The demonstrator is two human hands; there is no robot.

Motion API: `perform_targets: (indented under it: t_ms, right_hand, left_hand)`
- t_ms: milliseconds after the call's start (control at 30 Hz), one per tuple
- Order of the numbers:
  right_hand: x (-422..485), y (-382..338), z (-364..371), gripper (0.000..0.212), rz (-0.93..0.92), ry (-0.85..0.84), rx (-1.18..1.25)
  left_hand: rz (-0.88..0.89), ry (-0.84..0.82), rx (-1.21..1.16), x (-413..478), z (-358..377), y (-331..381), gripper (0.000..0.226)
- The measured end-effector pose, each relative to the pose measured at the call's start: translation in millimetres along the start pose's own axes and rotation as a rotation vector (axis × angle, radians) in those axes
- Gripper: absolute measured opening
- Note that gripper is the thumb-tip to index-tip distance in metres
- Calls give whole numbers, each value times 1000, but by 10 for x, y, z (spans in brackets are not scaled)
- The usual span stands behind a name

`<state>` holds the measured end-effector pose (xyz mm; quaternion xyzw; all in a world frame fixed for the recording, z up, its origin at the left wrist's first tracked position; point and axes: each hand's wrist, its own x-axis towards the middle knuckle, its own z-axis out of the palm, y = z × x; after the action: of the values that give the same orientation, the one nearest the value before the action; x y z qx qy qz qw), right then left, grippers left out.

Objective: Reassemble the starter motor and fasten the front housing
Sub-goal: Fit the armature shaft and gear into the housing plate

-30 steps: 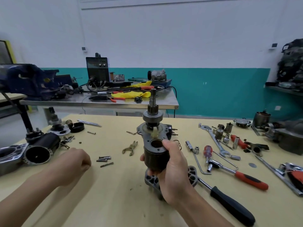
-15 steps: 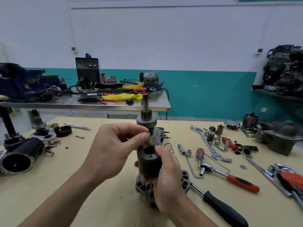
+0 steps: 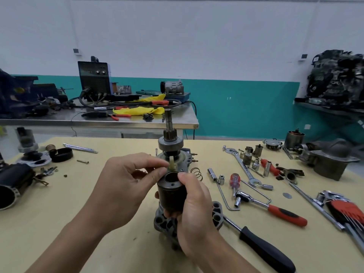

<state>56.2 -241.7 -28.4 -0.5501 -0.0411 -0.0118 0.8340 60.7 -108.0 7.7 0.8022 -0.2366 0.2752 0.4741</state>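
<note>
Left hand (image 3: pixel 126 186): pinch on plastic fork (image 3: pixel 171 163); right hand (image 3: pixel 195 211): grip round dark cylinder (image 3: pixel 170 194); hold cylinder upright; ease fork straight into its seat; no forcing.

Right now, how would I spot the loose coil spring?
On the yellow workbench, find the starter motor held upright at the centre. Just right of it, beyond the right hand, lies the spring. It alone is bare coiled wire; its neighbours are solid sockets.
</note>
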Motion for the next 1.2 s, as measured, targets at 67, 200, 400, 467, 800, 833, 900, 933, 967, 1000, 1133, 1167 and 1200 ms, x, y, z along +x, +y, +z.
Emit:
perform_targets:
  t_ms: [67, 200, 400, 467, 800, 833, 900, 933, 967, 1000, 1133, 1167, 1200]
  right_hand:
    - [2, -1, 11, 29, 2, 6, 5]
    - [7, 8, 24, 29, 3, 11, 11]
    - [18, 22, 20, 36, 34, 16, -6]
    - [22, 24, 20, 38, 35, 20, -9]
    - [-1, 0, 22, 35, 21, 3, 2]
    - [-5, -3, 23, 35, 21, 2, 2]
    - [-13, -10, 28, 35, 18, -8, -2]
    - [-17, -13, 32, 35, 15, -16, -3]
    - [-22, -18, 36, 35, 13, -23, -3]
    - [-25, -19, 38, 36, 10, -27, -4]
    - [-32, -19, 35, 37, 8, -33, -11]
    - [-35, -20, 34, 35, 8, -33, -12]
    - [-37, -22, 34, 33, 10, -32, -13]
  left_hand:
    - [17, 12, 26, -2, -4, 2, 16]
    - [10, 84, 13, -28, 13, -2, 18]
    - [18, 72, 50, -40, 11, -7, 38]
    - [47, 45, 108, -37, -11, -7, 38]
    - [-53, 74, 15, -45, -26, 19, 19]
    - [-81, 80, -9, -38, -24, 15, 19]
    - [-117, 68, -10, -28, -33, -16, 16]
    - [-131, 62, -4, -24, -40, -34, 15]
    - [-142, 57, -6, -23, -46, -48, 16]
    - [-150, 53, -14, -23, -46, -59, 17]
    - [-173, 86, -105, -37, -26, -62, 13]
    - [-175, 96, -126, -43, -23, -62, 15]
    - [-177, 101, -145, -47, -24, -64, 16]
